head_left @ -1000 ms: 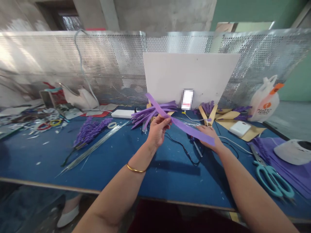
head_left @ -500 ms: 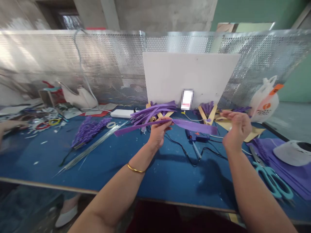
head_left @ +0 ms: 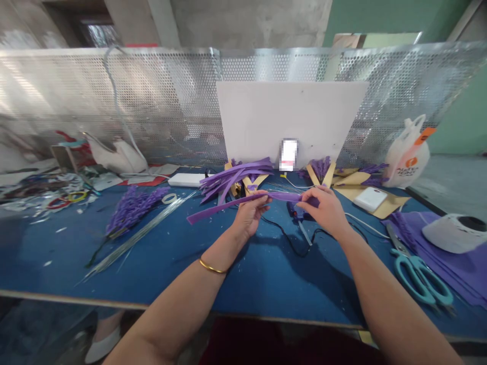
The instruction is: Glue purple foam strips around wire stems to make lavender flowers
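Note:
A long purple foam strip (head_left: pixel 220 207) hangs level above the blue table (head_left: pixel 182 263), held by both hands. My left hand (head_left: pixel 249 215) pinches it near the middle, a gold bangle on that wrist. My right hand (head_left: pixel 323 210) is closed on the strip's right end. Just beyond the hands lies a loose pile of more purple strips (head_left: pixel 236 177). A blue glue gun (head_left: pixel 297 213) with a black cord rests on the table under my right hand.
Teal scissors (head_left: pixel 420 276) and purple foam sheets (head_left: pixel 456 263) lie at the right beside a white tape roll (head_left: pixel 452 233). A bundle of wires (head_left: pixel 140 233) and finished purple sprigs (head_left: pixel 131 208) lie left. A white board (head_left: pixel 289 121) leans on the perforated metal screen.
My right hand has come back left and taken the strip's right end. The strip's left end has dropped a little. The view has shifted slightly to the right.

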